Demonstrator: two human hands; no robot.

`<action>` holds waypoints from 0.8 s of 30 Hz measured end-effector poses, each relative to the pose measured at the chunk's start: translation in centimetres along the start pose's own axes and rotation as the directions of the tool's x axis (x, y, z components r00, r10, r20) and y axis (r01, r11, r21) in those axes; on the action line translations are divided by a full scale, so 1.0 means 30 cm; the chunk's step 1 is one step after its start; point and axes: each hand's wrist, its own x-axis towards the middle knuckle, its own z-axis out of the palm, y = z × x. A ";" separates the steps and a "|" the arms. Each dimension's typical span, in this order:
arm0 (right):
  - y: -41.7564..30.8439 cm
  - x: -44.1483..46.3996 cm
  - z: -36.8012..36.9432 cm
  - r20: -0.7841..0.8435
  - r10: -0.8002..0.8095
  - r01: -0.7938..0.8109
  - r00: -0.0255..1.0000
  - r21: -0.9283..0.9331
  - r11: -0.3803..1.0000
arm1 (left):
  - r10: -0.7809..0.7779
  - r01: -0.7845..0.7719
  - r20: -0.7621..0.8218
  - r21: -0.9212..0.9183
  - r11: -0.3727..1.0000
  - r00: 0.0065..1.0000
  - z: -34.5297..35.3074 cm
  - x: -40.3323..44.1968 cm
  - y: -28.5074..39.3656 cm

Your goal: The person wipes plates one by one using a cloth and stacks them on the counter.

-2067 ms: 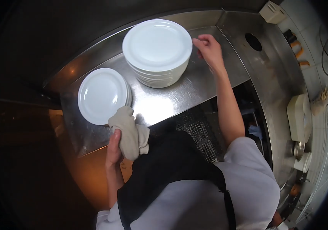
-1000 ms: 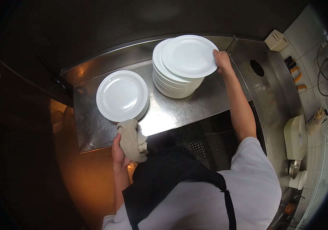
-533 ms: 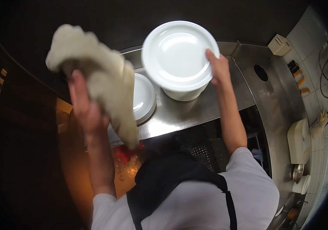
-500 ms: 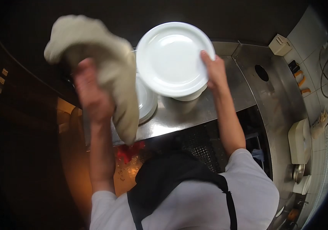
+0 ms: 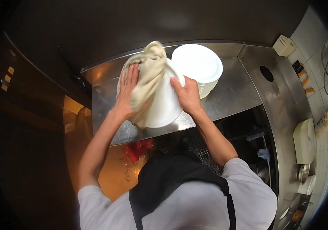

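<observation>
My right hand (image 5: 189, 96) grips the edge of a white plate (image 5: 166, 105), thumb on its upper face. The plate is tilted over the left part of the steel counter. Across its left side lies a bunched beige cloth (image 5: 150, 82). My left hand (image 5: 127, 96) presses the cloth against the plate, long fingers stretched along it and thumb partly covered by its folds. Just beyond my right hand stands a stack of white plates (image 5: 197, 63). What lies under the held plate is hidden.
The steel counter (image 5: 233, 84) runs along a dark wall, with a round hole (image 5: 266, 73) at its right. Orange-handled tools (image 5: 306, 80) hang on the tiled wall. A cream container (image 5: 304, 140) stands farther right. Something red (image 5: 137, 149) lies below the counter's front edge.
The right hand has brought the plate left and down, away from the stack. The left hand's cloth, loose in the air before, is now against the plate.
</observation>
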 end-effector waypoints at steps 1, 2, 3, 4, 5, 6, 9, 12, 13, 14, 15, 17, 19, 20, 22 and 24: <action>-0.033 -0.005 0.013 0.055 -0.015 0.020 0.998 -0.091 0.996 | 0.102 -0.102 -0.007 -0.034 0.994 0.995 -0.044 0.022 -0.011; -0.048 -0.009 0.026 0.107 -0.026 0.045 0.994 -0.177 0.983 | 0.207 -0.207 -0.015 -0.066 0.976 0.978 -0.102 0.043 -0.008; 0.013 -0.001 0.039 0.204 -0.178 0.225 0.963 -0.235 0.946 | 0.340 -0.354 -0.169 -0.061 0.933 0.925 -0.164 0.066 0.018; 0.009 -0.015 0.061 0.183 -0.300 0.335 0.936 -0.215 0.917 | 0.300 -0.299 -0.002 -0.071 0.951 0.954 -0.223 0.086 0.036; 0.002 -0.035 0.088 0.157 -0.415 0.440 0.896 -0.200 0.875 | 0.254 -0.245 0.166 -0.074 0.967 0.953 -0.276 0.106 0.049; -0.006 -0.053 0.102 0.129 -0.522 0.538 0.843 -0.193 0.821 | 0.204 -0.192 0.327 -0.071 0.979 0.923 -0.300 0.120 0.053; -0.062 -0.079 0.100 0.270 -0.524 0.587 0.808 -0.452 0.672 | 0.231 -0.211 0.198 -0.116 0.971 0.953 -0.337 0.140 0.035; -0.074 -0.067 0.087 0.164 -0.518 0.543 0.840 -0.239 0.805 | 0.013 0.028 0.121 -0.328 0.944 0.993 -0.344 0.110 -0.040; -0.120 -0.068 0.074 0.128 -0.470 0.487 0.873 -0.205 0.849 | -0.067 0.087 0.058 -0.466 0.881 0.996 -0.330 0.096 -0.084; -0.167 -0.069 0.061 0.092 -0.421 0.431 0.902 -0.166 0.887 | -0.152 0.131 0.016 -0.597 0.792 0.988 -0.305 0.082 -0.119; -0.213 -0.081 0.037 0.076 -0.357 0.365 0.931 -0.195 0.910 | -0.228 0.126 -0.037 -0.743 0.657 0.973 -0.257 0.055 -0.146; -0.221 -0.068 0.039 -0.053 -0.469 0.450 0.882 -0.207 0.869 | -0.405 0.042 -0.104 -0.941 0.336 0.908 -0.140 -0.004 -0.191; -0.227 -0.066 0.047 -0.144 -0.445 0.416 0.884 -0.191 0.889 | -0.634 0.048 0.118 -0.991 -0.127 0.765 -0.045 -0.065 -0.135; -0.229 -0.065 0.053 -0.190 -0.430 0.399 0.883 -0.180 0.899 | -0.670 0.005 0.265 -0.932 -0.363 0.694 0.038 -0.082 -0.108; -0.206 -0.061 0.097 -0.313 -0.362 0.339 0.878 -0.125 0.932 | -0.603 -0.120 0.490 -0.706 -0.698 0.630 0.101 -0.095 0.017; -0.170 -0.054 0.191 -0.463 -0.271 0.292 0.844 -0.027 0.956 | -0.529 -0.201 0.535 -0.552 -0.809 0.659 0.123 -0.085 0.134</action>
